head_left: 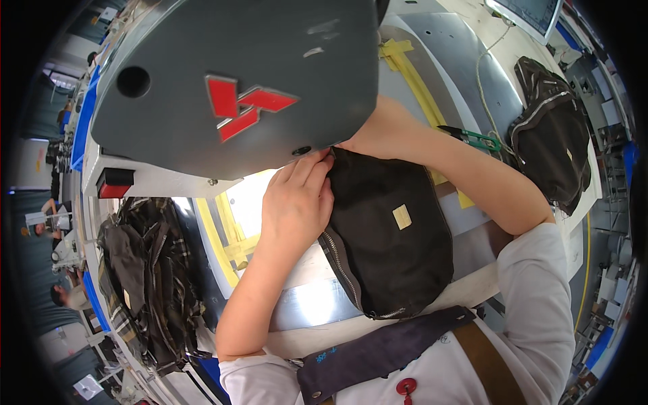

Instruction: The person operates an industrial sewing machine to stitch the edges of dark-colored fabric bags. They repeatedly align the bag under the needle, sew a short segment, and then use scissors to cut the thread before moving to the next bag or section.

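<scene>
A black fabric bag piece [385,250] with a metal zipper along its left edge and a small beige label [402,217] lies in front of me. Its far end runs up to the grey head of a sewing machine [256,47]. At the far left corner of the piece, my left hand [293,202] has its fingers pressed together on the fabric's edge. My right hand [385,128] reaches in at the far right side of the piece, its fingers hidden behind the machine head. The needle area cannot be seen.
Left of the machine hangs a pile of dark zippered pieces [152,283]. More black zippered pieces [553,135] lie at the right, near green-handled thread snips [480,140]. Yellow tape [418,74] marks the metal worktop. A screen [530,13] stands at far right.
</scene>
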The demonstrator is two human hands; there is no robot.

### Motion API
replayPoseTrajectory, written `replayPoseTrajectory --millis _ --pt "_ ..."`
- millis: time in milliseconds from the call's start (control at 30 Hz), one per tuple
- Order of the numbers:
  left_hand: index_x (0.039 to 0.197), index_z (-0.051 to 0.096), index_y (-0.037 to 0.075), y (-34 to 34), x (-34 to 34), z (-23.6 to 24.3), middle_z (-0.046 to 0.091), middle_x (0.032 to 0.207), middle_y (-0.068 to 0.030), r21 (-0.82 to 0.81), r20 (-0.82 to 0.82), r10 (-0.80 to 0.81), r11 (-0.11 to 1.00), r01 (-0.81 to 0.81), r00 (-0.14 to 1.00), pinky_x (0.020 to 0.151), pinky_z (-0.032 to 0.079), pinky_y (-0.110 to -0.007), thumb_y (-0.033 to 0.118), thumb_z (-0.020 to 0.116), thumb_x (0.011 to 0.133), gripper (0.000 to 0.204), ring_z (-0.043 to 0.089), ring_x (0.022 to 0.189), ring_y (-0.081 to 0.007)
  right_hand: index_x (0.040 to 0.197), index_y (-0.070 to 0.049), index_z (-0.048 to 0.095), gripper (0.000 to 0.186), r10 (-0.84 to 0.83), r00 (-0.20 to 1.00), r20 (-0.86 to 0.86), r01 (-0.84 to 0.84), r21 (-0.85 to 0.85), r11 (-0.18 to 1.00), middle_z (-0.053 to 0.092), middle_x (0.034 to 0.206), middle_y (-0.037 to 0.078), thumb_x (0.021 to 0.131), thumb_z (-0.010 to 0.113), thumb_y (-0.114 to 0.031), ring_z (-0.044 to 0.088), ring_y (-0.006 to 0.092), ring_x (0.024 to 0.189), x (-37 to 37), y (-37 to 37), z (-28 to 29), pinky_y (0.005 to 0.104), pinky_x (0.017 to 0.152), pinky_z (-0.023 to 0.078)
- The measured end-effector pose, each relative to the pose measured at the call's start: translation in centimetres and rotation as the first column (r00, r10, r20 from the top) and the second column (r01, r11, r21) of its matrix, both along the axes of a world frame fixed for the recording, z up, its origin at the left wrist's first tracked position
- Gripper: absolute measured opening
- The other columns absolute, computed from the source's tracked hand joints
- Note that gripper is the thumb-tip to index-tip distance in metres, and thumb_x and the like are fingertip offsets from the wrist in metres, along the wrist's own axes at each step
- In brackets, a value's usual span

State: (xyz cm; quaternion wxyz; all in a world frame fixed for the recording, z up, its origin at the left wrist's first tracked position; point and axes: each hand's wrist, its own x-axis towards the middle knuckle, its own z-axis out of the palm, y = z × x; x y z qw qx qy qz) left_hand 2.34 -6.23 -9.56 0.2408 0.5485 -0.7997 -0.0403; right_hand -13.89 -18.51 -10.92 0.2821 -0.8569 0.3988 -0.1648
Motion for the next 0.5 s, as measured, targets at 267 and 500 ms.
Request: replayPoseTrajectory --millis 267,500 --pt "0.111 0.065 0.003 -0.1 -0.1 -0.4 0.061 0.113 -0.0112 -0.014 0.016 -0.01 1.0 0.01 1.0 0.086 0.049 -0.038 0.017 0.071 0.079 0.035 0.06 0.102 -0.0303 0.083 -0.007 0.066 0.02 0.066 0.971 0.231 -0.071 0.012 0.997 0.063 0.09 0.006 0.077 0.071 -0.025 0.062 0.0258 0.084 -0.4 -0.7 -1.6 0.0361 0.074 0.049" --pt "0.113 0.065 0.004 -0.2 0.2 -0.3 0.061 0.114 -0.0091 0.002 0.021 -0.016 1.0 0.016 1.0 0.087 0.049 -0.039 0.019 0.072 0.079 0.037 0.059 0.102 -0.0296 0.08 -0.006 0.068 0.016 0.154 0.951 0.267 -0.177 0.067 0.982 0.061 0.09 0.006 0.077 0.072 -0.021 0.062 0.0241 0.083 -0.3 -1.0 -1.1 0.0368 0.073 0.049"
